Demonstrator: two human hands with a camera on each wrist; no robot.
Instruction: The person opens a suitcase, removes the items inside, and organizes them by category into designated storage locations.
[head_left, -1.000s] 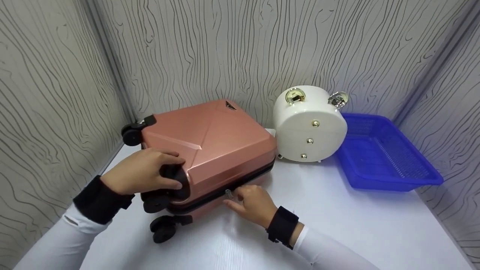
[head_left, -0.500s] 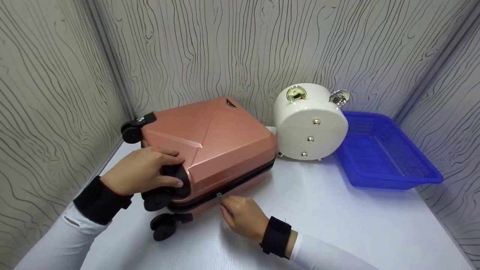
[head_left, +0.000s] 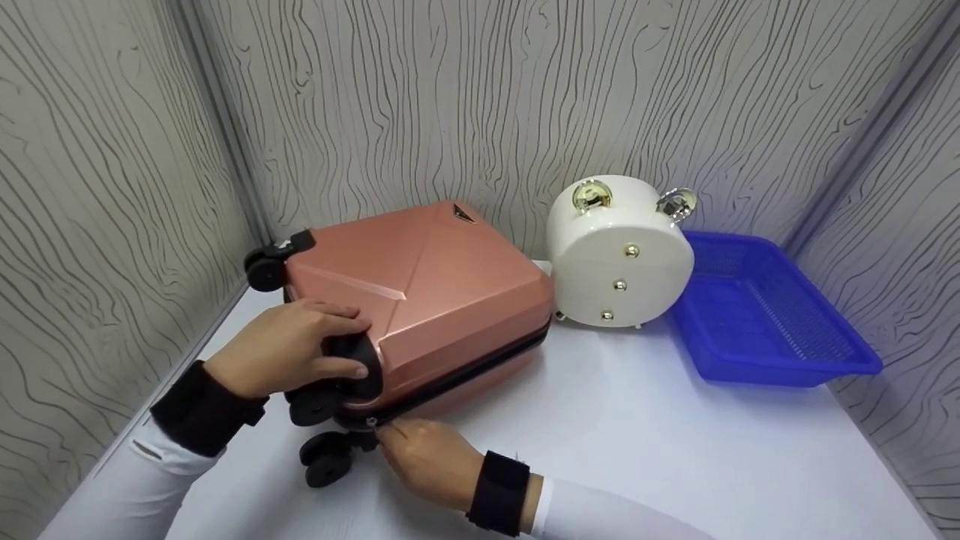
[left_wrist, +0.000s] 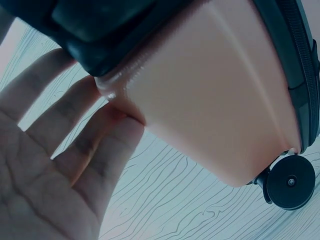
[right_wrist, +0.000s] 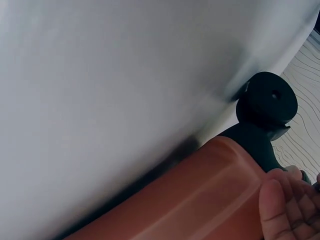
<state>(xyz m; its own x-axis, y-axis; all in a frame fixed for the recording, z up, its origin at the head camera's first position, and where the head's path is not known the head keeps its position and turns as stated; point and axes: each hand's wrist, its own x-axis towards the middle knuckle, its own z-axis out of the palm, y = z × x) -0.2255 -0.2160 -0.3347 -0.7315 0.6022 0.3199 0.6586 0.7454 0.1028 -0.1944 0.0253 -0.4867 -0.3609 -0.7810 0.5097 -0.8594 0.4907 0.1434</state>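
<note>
Hard glossy plastics on a smooth white desk

The suitcase (head_left: 420, 300) under the left hand (head_left: 289, 349) has a hard satin pink shell with matt black plastic wheels (head_left: 326, 461); the right hand (head_left: 427, 457) pinches its small shiny metal zip pull (head_left: 370, 422). Beyond it stand a glossy white case (head_left: 619, 262) with brass-coloured studs and a blue plastic mesh basket (head_left: 772, 322).

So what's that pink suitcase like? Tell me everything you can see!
The suitcase is a small rose-pink hard shell with angled ridges and a little dark triangle badge near the top. It looks like shiny plastic. It lies flat on the white table, with black wheels sticking out at its corners and a black zipper band around its side. The left hand grips one wheeled corner, and the right hand pinches the silver zipper pull near that corner.
</note>
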